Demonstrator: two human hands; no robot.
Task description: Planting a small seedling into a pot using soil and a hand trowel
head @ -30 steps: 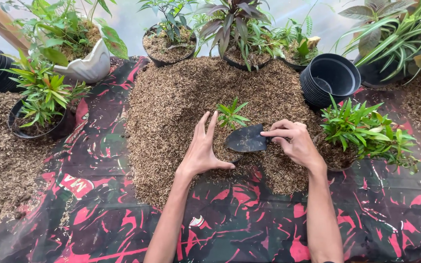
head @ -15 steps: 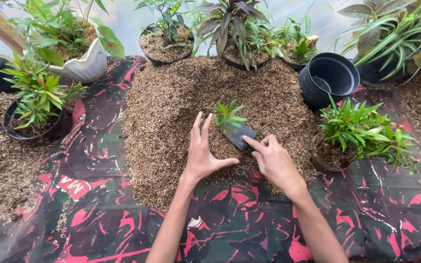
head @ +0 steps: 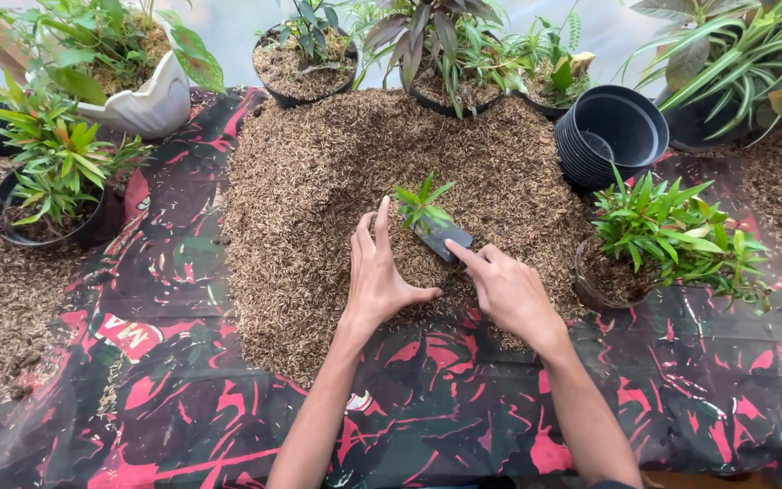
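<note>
A big heap of brown husk mix lies on a red-and-black patterned sheet. A small green seedling stands in the heap's middle. My left hand rests flat on the mix just left of the seedling, fingers spread. My right hand grips a small dark trowel, its blade tilted and pushed into the mix at the seedling's base. The handle is hidden under the fingers.
A stack of empty black pots and a leafy potted plant stand at the right. Another potted plant and a white pot stand at the left. More potted plants line the back.
The trowel has tipped from lying flat to blade-down beside the seedling. My right hand has slid left toward it. My left hand has stayed put on the mix.
</note>
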